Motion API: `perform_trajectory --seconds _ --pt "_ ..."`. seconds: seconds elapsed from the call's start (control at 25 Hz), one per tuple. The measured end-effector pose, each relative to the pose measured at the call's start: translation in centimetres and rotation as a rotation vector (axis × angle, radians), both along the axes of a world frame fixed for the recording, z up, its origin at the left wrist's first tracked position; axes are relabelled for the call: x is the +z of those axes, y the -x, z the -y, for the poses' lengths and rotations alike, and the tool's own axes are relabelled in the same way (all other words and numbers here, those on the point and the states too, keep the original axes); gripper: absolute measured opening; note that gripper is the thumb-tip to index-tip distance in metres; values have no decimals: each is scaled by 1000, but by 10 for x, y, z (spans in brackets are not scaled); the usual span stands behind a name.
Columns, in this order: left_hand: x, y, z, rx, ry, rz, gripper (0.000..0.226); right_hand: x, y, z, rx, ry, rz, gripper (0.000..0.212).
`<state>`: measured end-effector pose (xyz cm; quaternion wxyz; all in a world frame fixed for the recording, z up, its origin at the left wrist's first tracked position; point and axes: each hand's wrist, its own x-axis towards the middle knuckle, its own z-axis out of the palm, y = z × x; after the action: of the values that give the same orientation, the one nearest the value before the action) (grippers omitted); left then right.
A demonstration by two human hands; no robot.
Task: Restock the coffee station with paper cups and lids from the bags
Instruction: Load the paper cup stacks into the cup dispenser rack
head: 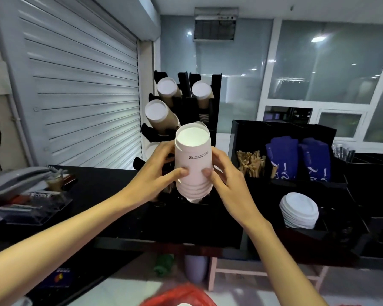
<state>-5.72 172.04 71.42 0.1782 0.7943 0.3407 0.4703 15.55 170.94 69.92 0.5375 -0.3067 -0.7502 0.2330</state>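
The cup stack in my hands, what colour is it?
White, with a small dark printed mark; the cup stack shows in the head view.

A black surface (102, 191) is seen carrying a grey telephone (16, 181) and a clear tray (35, 206) at its left, a black cup rack (186, 120) at centre, and a black organiser (283, 151) with stacked white lids (299, 210) at right.

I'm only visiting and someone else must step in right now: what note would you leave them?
Left hand and right hand both grip a stack of white paper cups, bottoms toward the camera, in front of the black cup dispenser rack.
Done: three upper slots hold brown cup stacks; white lids sit in the organiser at right.
Left: slot this stack in; check the red bag below for more.
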Motion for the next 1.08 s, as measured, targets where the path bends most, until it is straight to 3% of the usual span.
perform_trajectory --seconds 0.44,1.08 --pt "-29 8 -11 -27 97 149 74 -24 6 -27 -27 79 152 55" --pt "-43 1 -19 37 44 31 84 -50 1 -40 -65 184 176 59"
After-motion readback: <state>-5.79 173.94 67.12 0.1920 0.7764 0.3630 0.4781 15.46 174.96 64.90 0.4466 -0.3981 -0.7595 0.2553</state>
